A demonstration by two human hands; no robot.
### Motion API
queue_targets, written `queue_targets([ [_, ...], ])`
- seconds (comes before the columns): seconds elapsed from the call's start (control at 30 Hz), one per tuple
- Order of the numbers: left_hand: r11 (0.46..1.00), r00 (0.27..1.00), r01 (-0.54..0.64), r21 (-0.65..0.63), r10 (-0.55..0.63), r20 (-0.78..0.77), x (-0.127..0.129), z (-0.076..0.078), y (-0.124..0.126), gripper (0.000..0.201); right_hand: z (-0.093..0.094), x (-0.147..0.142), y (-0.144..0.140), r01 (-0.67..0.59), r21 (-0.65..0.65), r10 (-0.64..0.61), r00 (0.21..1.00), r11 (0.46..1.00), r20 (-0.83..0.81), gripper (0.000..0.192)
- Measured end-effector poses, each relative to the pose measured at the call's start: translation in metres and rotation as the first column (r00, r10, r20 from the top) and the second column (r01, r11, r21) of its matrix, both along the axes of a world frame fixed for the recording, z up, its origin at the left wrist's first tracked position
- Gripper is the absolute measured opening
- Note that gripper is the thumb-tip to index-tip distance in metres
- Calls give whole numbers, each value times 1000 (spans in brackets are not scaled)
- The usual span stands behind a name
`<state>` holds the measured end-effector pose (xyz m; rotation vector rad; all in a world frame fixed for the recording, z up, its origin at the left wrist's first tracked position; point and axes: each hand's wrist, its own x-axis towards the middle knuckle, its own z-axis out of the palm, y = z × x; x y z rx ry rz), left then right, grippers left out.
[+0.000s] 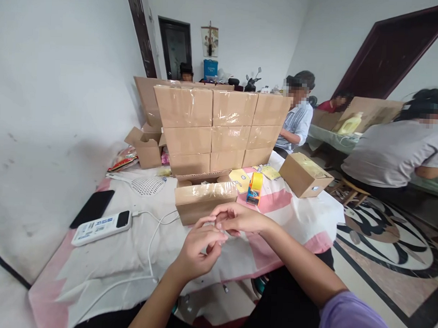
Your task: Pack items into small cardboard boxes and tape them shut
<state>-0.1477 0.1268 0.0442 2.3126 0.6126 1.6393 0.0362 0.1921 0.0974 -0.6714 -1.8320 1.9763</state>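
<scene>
Just in front of a small cardboard box (204, 202), my left hand (199, 250) and my right hand (236, 219) meet with their fingertips close together. The fingers of both hands are bent into a pinch. Whatever may be between them is too small or hidden to make out. Behind the hands, the box stands on the table with its top open and shiny clear tape along its near edge. To the right of it, a yellow tape dispenser (254, 189) sits on the pink and white tablecloth (271, 205).
Taped cardboard boxes (230, 111) form a wall behind. A closed box (305, 175) stands at the right edge. On the left lie a white slotted scoop (147, 186), a black phone (92, 209) and a white power bank (102, 228) with a cable. Several people sit farther back.
</scene>
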Motion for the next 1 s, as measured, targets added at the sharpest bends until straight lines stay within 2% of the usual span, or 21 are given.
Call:
queue_targets([
  [0.1,998,997,-64,6,64,33,-5,-3,-1,32,1,-2,-6,115,147,-113,993,982,-25,29],
  [0.17,989,987,-137,-55,141,83,-7,-5,-1,28,6,-2,-12,217,281,-217,976,935,-33,23],
  [0.2,976,976,-172,-135,187,113,-7,-6,-1,25,11,-2,-15,257,367,-264,964,894,-32,19],
  [0.27,908,951,-185,-376,262,165,-8,-7,0,25,24,-5,-20,271,590,-333,943,760,-4,13],
  [0.33,793,938,-127,-597,292,188,-10,-6,2,38,41,-11,-22,190,818,-379,925,543,37,15],
  [0.4,703,931,-97,-705,314,185,-15,-7,8,45,61,-19,-19,103,944,-427,903,315,44,17],
  [0.43,683,917,-126,-719,357,177,-18,-7,12,44,72,-23,-16,98,965,-452,892,242,23,16],
  [0.47,676,890,-192,-711,425,165,-23,-8,18,43,82,-27,-11,111,972,-471,882,209,0,15],
  [0.5,674,845,-289,-679,513,149,-28,-10,25,40,92,-31,-5,134,969,-479,877,210,-17,14],
  [0.53,667,788,-403,-627,601,134,-35,-11,34,38,101,-35,2,153,960,-473,881,234,-25,16],
  [0.6,636,686,-593,-494,720,104,-48,-14,53,40,114,-42,16,158,934,-424,906,319,-9,20],
  [0.63,631,667,-639,-439,739,91,-55,-16,64,44,117,-45,22,147,919,-392,920,367,9,21],
  [0.7,666,702,-632,-397,709,71,-67,-18,86,59,118,-50,33,123,872,-332,942,474,47,23],
  [0.77,722,781,-544,-427,622,58,-76,-21,106,72,113,-56,40,99,797,-266,961,596,79,27],
  [0.83,763,844,-457,-457,534,48,-82,-24,121,74,104,-61,43,60,726,-186,978,685,94,30],
  [0.9,786,873,-411,-461,485,47,-86,-27,129,66,96,-65,46,16,680,-120,987,733,106,31],
  [1.0,783,866,-435,-445,499,32,-88,-31,128,61,85,-70,52,-20,657,-95,986,754,139,32],
])
